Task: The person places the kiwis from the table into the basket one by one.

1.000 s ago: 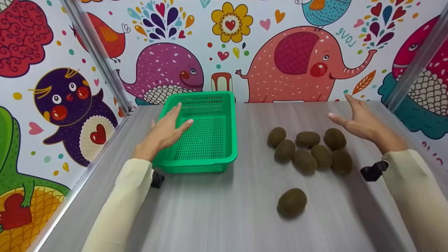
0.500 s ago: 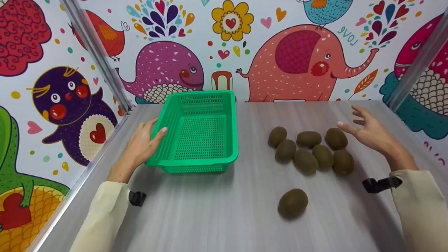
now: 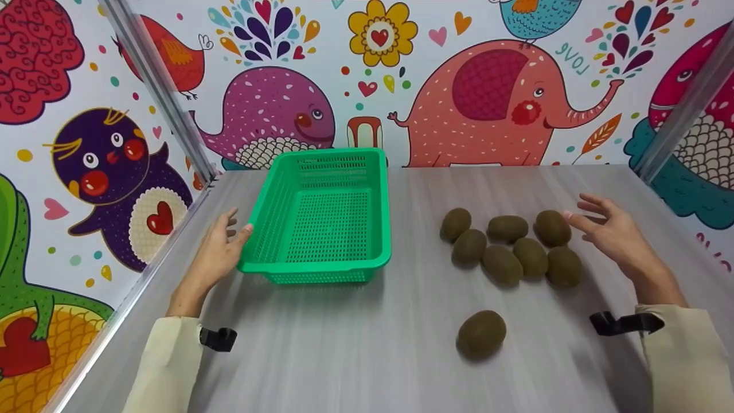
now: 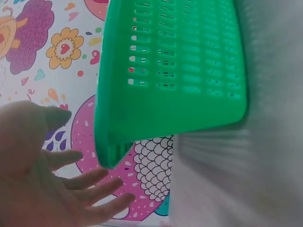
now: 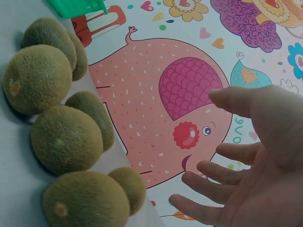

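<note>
My left hand (image 3: 213,252) hovers at the left side of a green plastic basket (image 3: 385,212), thumb tip right by its rim and fingers loosely spread. The basket holds nothing. In the left wrist view, the left hand (image 4: 57,179) has its fingers extended beside the basket's wall (image 4: 165,109), with nothing in the palm. Several brown kiwis (image 3: 502,265) lie in a cluster to the right of the basket. My right hand (image 3: 619,238) is just right of them, its thumb tip near the rightmost back kiwi (image 3: 553,228). The right wrist view shows this hand (image 5: 265,161) relaxed and holding nothing.
One kiwi (image 3: 481,335) lies apart, nearer the front of the grey table (image 3: 344,355). Walls with cartoon animals (image 3: 476,115) enclose the back and sides, with metal posts (image 3: 166,97) at the corners.
My left hand has moved from over the basket to its left outer side and back towards me. The right hand has come lower and nearer to me. Basket and kiwis stay in place.
</note>
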Action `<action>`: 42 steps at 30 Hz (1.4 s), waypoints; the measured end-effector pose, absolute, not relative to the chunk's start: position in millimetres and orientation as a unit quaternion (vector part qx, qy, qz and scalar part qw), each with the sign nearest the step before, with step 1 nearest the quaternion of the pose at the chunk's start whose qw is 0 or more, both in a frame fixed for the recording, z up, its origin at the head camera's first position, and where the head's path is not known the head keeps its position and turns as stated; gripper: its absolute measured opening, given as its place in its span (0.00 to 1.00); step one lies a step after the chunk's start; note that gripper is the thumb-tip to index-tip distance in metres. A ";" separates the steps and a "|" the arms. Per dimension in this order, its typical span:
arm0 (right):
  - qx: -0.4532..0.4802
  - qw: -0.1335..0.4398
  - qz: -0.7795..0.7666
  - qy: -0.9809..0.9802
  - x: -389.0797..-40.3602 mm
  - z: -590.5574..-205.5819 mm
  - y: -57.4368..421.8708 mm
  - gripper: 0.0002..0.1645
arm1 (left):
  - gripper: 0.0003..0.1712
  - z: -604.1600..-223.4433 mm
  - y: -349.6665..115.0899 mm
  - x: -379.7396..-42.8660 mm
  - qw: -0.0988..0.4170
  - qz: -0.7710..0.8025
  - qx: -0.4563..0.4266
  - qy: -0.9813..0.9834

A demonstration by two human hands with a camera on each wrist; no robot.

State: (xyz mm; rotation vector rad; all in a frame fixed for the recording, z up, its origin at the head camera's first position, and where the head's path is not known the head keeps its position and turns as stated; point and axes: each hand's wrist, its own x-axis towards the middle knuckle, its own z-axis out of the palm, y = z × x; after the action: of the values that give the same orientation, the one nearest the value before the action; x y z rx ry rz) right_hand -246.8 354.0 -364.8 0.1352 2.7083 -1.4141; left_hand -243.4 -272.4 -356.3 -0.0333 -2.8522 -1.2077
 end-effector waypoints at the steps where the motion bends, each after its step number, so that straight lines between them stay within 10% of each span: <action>1: 0.046 0.041 -0.468 0.882 -246.3 -367.2 353.8 0.57 | 0.39 -357.7 -274.1 -243.3 0.020 -0.398 -0.006 -0.917; 42: 0.144 0.208 -0.466 0.848 -242.9 -406.2 371.6 0.60 | 0.32 -386.7 -284.8 -247.9 -0.023 -0.572 0.063 -0.817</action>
State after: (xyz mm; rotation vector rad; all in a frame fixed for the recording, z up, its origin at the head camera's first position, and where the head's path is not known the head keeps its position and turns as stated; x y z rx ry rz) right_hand -242.9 371.6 -406.2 0.4012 2.3606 -1.2972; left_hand -247.9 -284.8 -386.7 0.2002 -2.6055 -1.8246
